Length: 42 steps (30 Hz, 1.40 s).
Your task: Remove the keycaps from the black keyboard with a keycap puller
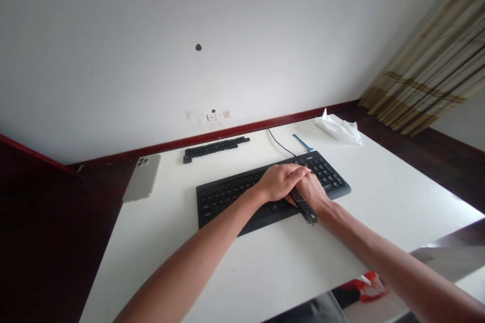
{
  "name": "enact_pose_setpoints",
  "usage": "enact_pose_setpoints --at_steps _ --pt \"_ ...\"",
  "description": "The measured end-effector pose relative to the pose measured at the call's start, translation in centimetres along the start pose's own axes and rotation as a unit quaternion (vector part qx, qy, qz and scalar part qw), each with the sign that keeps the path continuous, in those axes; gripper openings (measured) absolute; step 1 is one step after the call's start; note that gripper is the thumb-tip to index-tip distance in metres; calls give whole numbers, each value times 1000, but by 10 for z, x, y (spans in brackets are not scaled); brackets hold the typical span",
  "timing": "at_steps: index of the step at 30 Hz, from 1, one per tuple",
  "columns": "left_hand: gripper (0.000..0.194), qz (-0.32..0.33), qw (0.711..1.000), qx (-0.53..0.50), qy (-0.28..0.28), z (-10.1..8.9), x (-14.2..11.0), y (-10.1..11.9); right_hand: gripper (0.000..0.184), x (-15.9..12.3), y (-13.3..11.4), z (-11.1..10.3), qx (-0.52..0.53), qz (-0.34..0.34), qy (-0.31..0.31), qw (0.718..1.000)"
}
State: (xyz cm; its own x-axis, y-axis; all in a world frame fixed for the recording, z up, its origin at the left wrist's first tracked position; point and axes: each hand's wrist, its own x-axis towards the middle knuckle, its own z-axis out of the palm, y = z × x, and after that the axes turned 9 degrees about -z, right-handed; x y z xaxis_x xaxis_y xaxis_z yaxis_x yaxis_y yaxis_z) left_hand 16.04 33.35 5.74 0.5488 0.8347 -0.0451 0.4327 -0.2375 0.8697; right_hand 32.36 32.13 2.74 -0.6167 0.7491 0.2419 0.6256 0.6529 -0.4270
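- The black keyboard (227, 194) lies across the middle of the white table (386, 186), and both of the person's hands are over its right-centre part
- The left hand (280, 180) folds over the right hand (311, 187), its visible fingers lying close together; the right fingers are mostly hidden, so from here I cannot tell what they pinch
- A black-handled tool (305, 210) slants out from beneath the two hands towards the near edge, its working end covered
- Behind the keyboard, a block of black keys (212, 149) sits apart from it, with a blue tool (303, 142) to the right, just beyond the cable (280, 142)
- The step in hand looks to me like two-handed work with the tool on the keyboard, perhaps pressing or prying, though the contact itself is hidden
- The next move, I judge, calls for steady, controlled force and a handle kept in line, so that nothing slips across the neighbouring keys; lifting the left hand clear would show what the tool is touching
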Motion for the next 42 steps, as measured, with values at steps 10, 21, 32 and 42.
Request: enact_pose_setpoints --at_steps 10,21,32,42 --pt "59 19 999 49 10 2 1 0 10 -4 -1 4 -28 -4 16 999" --pt "62 25 997 55 51 10 5 -8 8 -4 0 6 6 -41 38 998" --pt "62 35 994 72 70 12 2 -3 15 -10 4 6 -1 -80 57 995" --pt "59 23 993 90 68 13 3 -3 20 -13 16 13 -22 -124 87 988"
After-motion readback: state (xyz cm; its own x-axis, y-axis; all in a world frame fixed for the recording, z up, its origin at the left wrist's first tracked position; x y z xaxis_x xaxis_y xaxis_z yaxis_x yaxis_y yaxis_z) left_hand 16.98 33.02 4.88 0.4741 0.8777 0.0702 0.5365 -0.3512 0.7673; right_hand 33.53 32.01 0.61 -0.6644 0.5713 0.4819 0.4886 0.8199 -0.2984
